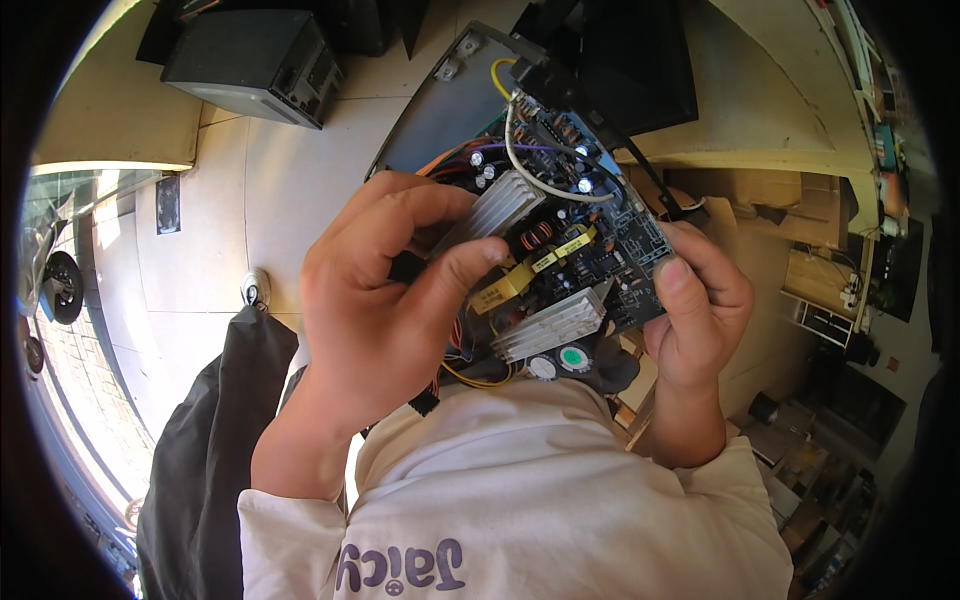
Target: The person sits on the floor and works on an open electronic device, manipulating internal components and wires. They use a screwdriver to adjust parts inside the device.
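Note:
A power supply circuit board (637, 244) is held up in front of my chest, tilted. My right hand (694, 300) pinches its right edge, thumb on top. My left hand (382, 277) has its thumb and fingers around a finned aluminium heatsink (499, 206) on the board. A second heatsink (555, 322) stands nearer my body, beside two large capacitors (574, 358). Yellow transformers (502, 289) and a copper-wound toroidal coil (536, 235) lie between the heatsinks. A white wire (525, 169) arches over the board's far part. A bundle of coloured wires runs off the left side, partly hidden by my left hand.
Beyond the board is a grey metal panel (435, 109) of a case. A black computer tower (240, 64) lies on the tiled floor at the upper left. Flattened cardboard (795, 202) is to the right, near a small shelf (821, 289) with a power strip. Cluttered boxes fill the lower right.

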{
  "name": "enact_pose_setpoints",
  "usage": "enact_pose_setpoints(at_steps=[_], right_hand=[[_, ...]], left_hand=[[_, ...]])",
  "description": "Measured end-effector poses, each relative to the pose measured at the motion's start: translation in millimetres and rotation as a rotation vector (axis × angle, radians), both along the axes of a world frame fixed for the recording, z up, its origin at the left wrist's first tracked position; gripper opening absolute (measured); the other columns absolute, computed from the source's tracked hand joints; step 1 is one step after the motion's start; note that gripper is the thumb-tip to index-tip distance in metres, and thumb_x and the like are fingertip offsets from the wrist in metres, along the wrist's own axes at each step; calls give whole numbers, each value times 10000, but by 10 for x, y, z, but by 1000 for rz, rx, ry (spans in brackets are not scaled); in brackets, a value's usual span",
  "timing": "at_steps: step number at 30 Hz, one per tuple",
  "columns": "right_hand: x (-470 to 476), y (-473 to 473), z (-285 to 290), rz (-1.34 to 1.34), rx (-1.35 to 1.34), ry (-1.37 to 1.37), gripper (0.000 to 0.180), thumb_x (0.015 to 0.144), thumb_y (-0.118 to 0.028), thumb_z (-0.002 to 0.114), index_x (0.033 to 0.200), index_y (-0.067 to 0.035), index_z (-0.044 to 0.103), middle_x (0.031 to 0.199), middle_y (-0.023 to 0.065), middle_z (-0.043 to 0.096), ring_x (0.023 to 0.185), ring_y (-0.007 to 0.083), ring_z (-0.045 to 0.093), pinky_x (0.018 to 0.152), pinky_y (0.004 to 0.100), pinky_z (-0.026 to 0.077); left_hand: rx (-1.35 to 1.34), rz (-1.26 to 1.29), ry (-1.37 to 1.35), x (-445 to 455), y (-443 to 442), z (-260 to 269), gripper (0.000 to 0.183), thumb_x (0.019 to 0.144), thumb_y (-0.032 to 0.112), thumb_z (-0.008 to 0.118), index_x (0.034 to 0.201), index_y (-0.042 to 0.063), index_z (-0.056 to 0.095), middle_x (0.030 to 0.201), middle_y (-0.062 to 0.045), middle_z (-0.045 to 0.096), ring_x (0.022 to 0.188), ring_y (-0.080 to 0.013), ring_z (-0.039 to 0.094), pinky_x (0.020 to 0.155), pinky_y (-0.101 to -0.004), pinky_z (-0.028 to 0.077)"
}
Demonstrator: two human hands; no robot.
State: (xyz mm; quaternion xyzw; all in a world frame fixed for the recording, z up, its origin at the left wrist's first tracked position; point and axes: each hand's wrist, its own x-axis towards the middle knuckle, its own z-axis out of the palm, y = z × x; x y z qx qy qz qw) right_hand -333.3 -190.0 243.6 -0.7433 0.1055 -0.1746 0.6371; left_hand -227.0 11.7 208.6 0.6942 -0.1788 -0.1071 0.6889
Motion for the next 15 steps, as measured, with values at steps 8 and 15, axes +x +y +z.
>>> enact_pose_setpoints(at_steps=[8,15], right_hand=[[101,73,20,84,-12,0,262,946,-38,660,1160,113,656,956,91,665,800,95,602,675,206,461],[159,128,37,134,-125,10,259,940,-34,680,1159,103,656,914,82,649,748,63,574,604,194,439]], left_hand=[[48,-143,-96,54,43,-93,590,788,223,855,1222,-72,585,1066,-92,589,959,-180,611,850,-283,478],[158,-152,-124,-18,61,-78,1069,613,436,946,1419,-54,445,1257,-104,581,1106,-205,607,945,-333,473]])
